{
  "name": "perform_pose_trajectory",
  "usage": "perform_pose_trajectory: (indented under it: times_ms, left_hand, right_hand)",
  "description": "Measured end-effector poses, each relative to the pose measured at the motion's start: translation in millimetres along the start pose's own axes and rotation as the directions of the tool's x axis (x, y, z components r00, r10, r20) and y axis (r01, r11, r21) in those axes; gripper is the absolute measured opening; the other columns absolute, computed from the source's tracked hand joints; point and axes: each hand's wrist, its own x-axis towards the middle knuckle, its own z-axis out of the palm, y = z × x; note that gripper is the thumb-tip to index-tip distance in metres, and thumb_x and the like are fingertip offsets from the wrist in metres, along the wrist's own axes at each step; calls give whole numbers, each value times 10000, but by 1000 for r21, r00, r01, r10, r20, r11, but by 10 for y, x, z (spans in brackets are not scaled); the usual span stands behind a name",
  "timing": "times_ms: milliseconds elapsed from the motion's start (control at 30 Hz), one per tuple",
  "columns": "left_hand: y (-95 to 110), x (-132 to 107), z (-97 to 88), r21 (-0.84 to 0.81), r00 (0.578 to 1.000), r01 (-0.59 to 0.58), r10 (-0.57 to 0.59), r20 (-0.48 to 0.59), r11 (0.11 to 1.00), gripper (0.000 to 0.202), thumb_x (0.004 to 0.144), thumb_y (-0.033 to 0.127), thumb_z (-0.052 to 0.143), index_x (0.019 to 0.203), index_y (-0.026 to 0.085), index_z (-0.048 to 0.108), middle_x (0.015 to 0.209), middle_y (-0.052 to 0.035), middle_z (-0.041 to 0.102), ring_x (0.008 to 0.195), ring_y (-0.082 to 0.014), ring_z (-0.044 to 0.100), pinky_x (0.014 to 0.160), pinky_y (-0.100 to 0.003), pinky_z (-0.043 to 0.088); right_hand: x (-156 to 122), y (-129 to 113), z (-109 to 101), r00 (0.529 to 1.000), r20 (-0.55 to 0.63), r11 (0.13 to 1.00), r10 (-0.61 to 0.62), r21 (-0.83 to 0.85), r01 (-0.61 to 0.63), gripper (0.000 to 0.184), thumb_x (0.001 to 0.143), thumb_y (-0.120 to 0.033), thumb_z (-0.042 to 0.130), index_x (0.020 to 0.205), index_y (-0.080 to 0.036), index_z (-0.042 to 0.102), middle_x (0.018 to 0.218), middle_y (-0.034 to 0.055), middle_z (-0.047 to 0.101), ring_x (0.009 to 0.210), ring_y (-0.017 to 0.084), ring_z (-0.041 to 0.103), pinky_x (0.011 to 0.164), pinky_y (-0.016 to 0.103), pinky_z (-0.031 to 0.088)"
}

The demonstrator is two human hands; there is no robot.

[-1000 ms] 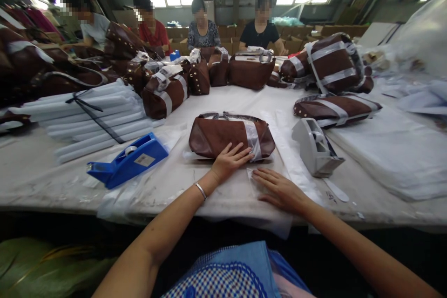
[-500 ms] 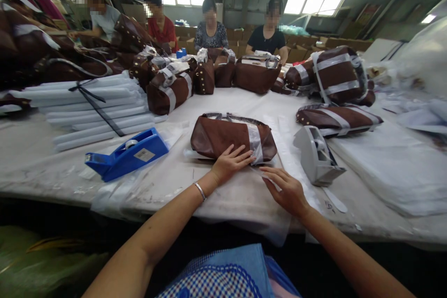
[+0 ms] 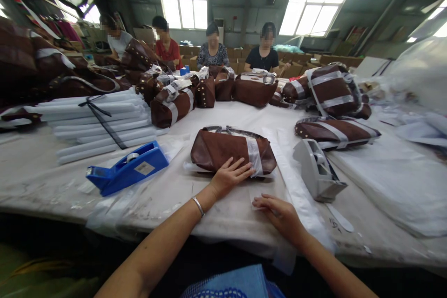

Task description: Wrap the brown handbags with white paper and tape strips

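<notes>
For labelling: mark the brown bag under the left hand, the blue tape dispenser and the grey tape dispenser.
brown bag [image 3: 216,149]: head view, bare brown side panel.
blue tape dispenser [image 3: 125,172]: head view, long side.
grey tape dispenser [image 3: 314,177]: head view, near side wall.

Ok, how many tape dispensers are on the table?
2. A blue tape dispenser lies left of the left hand, and a grey tape dispenser stands right of the brown bag. A small blue thing far back may be another.

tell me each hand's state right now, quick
Left hand: open, palm flat on the brown bag, holding nothing.
Right hand: open, resting on a small clear sheet on the table.
</notes>
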Motion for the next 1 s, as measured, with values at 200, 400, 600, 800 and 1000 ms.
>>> perform_pose_trajectory:
  times_ms: [200,400,600,800,1000]
  left_hand:
    - [-5,8,-33,17,1000,-11,11,-6,1000,481,1020,191,460,1483,312,416,1520,-24,470,1411,-218,433,1157,-474,384]
    - [6,10,-63,20,999,-22,22,25,1000,472,1022,227,470,1479,332,417,1518,-5,477,1407,-236,439,1134,-491,407]
    - [25,5,-65,50,997,-55,52,54,997,461,1007,229,501,1457,314,446,1540,-36,449,1417,-262,422,1113,-518,415]
    - [39,12,-106,25,997,-54,53,50,998,411,1009,227,489,1417,276,501,1552,-61,429,1424,-283,408,1121,-547,407]
    - [30,-3,-30,27,997,-58,59,-47,998,295,1013,224,483,1272,261,619,1500,-30,503,1383,-290,465,1099,-545,441]
  right_hand:
    - [-87,-40,13,998,4,997,-67,-23,67,225,960,-204,528,1059,-252,724,1007,38,779,984,234,737,955,394,604]
    - [-52,-109,-25,989,-25,989,-144,-50,142,241,958,-182,526,1091,-283,701,1013,15,779,979,215,738,909,361,622]
    - [278,-100,-276,976,-59,969,-212,-142,202,257,964,-163,520,1107,-299,685,1036,6,774,967,194,738,927,368,609]
    - [838,115,-392,987,-38,950,-159,-277,142,248,1012,-253,427,1166,-249,621,1131,58,744,995,203,718,923,370,577]
    - [1023,385,-351,999,29,899,27,-438,-11,375,1026,-411,299,1018,-220,622,691,22,708,550,186,663,490,258,448]
